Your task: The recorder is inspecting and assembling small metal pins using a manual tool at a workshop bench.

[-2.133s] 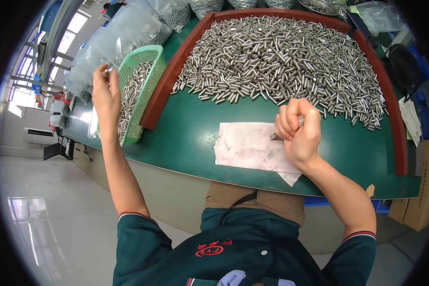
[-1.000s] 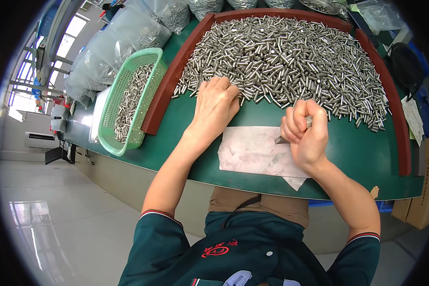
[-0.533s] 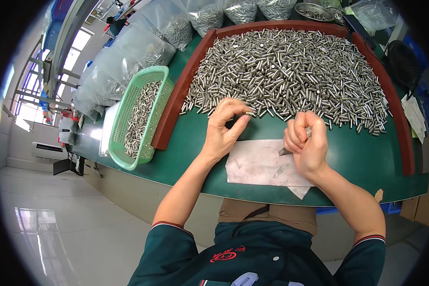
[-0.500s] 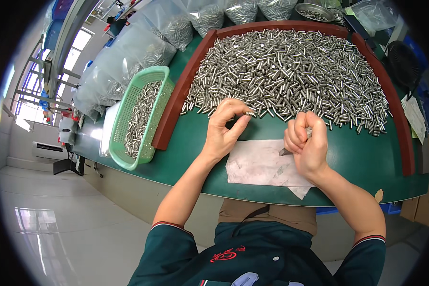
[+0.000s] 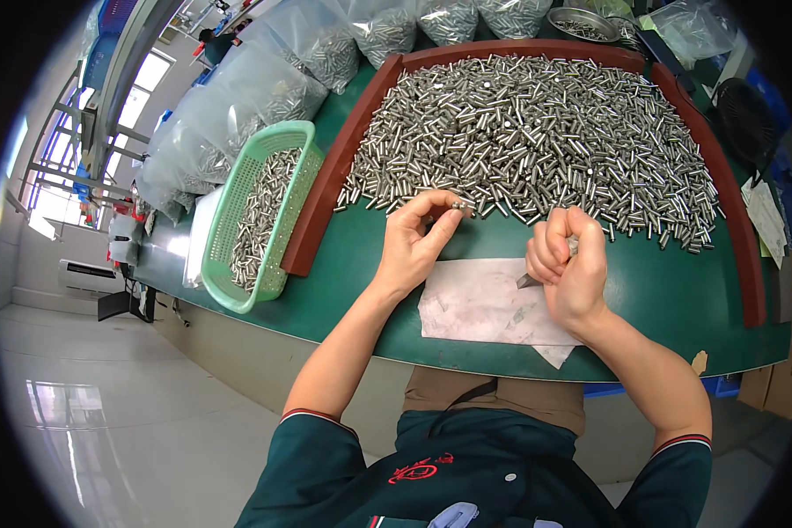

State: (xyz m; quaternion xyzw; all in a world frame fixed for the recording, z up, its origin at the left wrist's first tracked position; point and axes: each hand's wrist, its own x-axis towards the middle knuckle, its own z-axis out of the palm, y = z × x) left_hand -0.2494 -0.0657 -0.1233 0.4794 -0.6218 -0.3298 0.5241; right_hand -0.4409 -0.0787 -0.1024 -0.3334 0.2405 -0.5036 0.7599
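Observation:
Thumb and forefinger of my left hand (image 5: 416,239) are pinched on a small metal pin (image 5: 459,206), at the near edge of a wide heap of metal pins (image 5: 537,132). My right hand (image 5: 570,268) is closed in a fist around a tool with a dark, flat tip (image 5: 527,282). That tip sticks out on the fist's left side, and the rest of the tool is mostly hidden by my fingers. Beneath and beside the right hand lies a stained whitish cloth (image 5: 475,304) on the green tabletop (image 5: 651,290).
Dark red rails (image 5: 321,198) border the heap. On the left stands a green plastic basket (image 5: 306,167) with more pins. Clear bags of pins (image 5: 330,62) line the back, near a round metal dish (image 5: 581,18). A black fan (image 5: 744,114) stands at right.
My left fingers have dipped slightly, and the pin between them has turned a little. The right fist and the cloth look nearly the same.

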